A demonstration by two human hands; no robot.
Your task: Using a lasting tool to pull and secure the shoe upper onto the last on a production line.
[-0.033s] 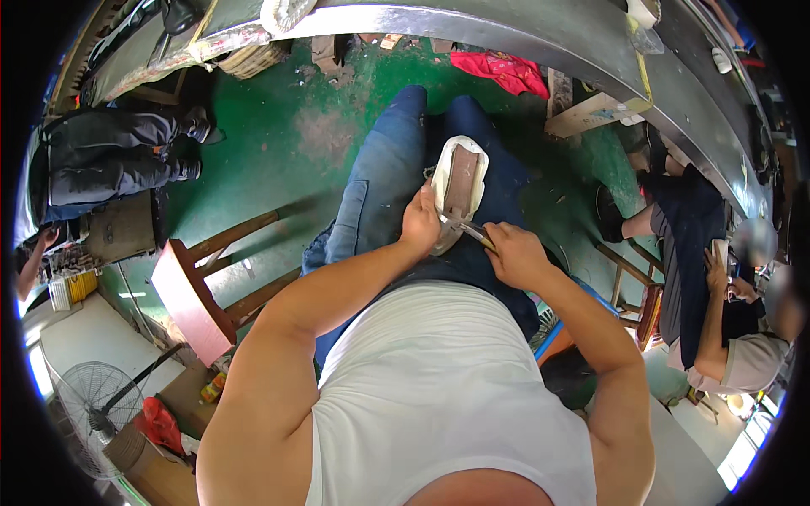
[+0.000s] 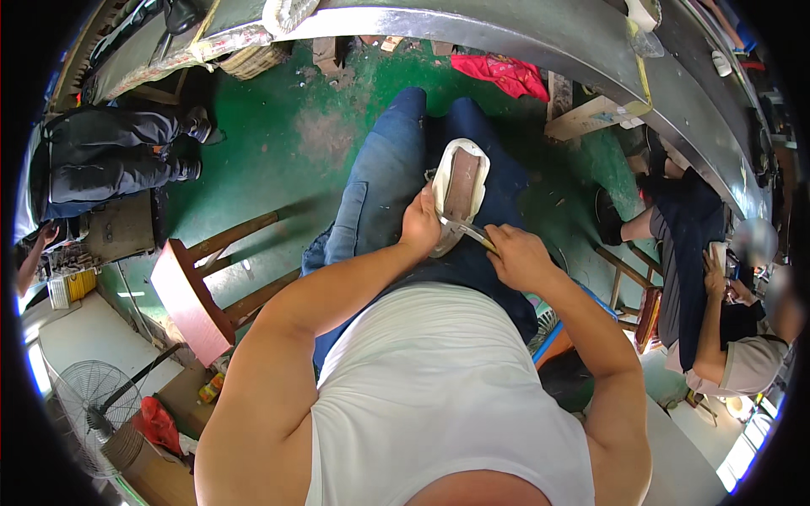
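Because the pale shoe (image 2: 462, 185) rests underside-up on my blue trousers (image 2: 371, 181), my left hand (image 2: 418, 219) grips its left edge, apparently to steady it, while my right hand (image 2: 517, 255) clasps a metal-ended tool (image 2: 472, 232) reaching over it.

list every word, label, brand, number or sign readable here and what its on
None can be read.
The white shoe in the left hand and metal tool in the right hand show no legible lettering.
Any marks on the pale board below the bench are too small or blurred.
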